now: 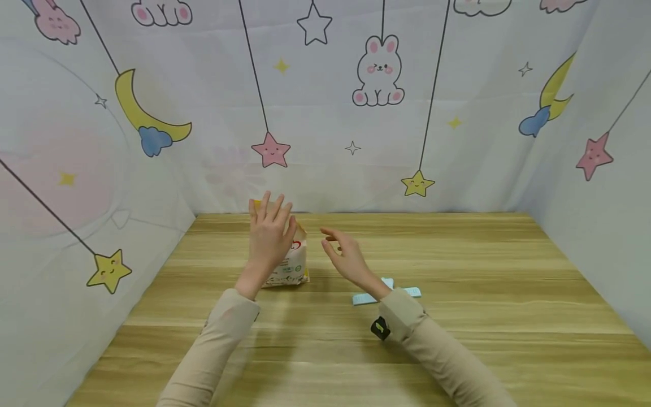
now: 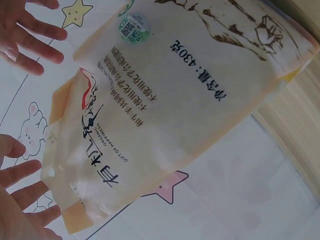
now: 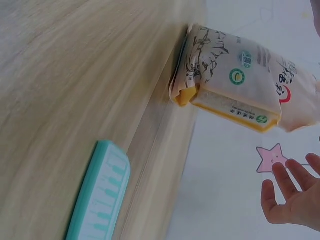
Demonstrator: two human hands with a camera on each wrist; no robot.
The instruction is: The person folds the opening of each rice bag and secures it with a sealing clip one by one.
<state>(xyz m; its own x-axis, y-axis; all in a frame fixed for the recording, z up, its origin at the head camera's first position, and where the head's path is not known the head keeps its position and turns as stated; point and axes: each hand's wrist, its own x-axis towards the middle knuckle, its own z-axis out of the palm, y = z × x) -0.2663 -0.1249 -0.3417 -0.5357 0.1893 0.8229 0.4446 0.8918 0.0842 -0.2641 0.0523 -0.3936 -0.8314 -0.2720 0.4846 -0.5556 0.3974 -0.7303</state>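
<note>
A pale paper-look food bag [image 1: 287, 268] with yellow edges and printed Chinese text stands upright on the table. My left hand [image 1: 269, 234] is raised in front of it with fingers spread, covering much of it in the head view. In the left wrist view, the fingertips of the left hand [image 2: 25, 200] are by the bag's top edge; contact cannot be told. To the bag's right, my right hand [image 1: 348, 257] hovers apart from it, fingers loosely bent and holding nothing. The right wrist view shows the bag [image 3: 240, 75] beyond the right hand [image 3: 295, 197].
Slim light-blue pieces [image 1: 363, 299] lie on the wooden table [image 1: 483, 339], partly hidden under the right wrist. One such piece [image 3: 102, 195], teal-edged with printed marks, shows in the right wrist view. A patterned white cloth [image 1: 325, 113] encloses the table's back and sides.
</note>
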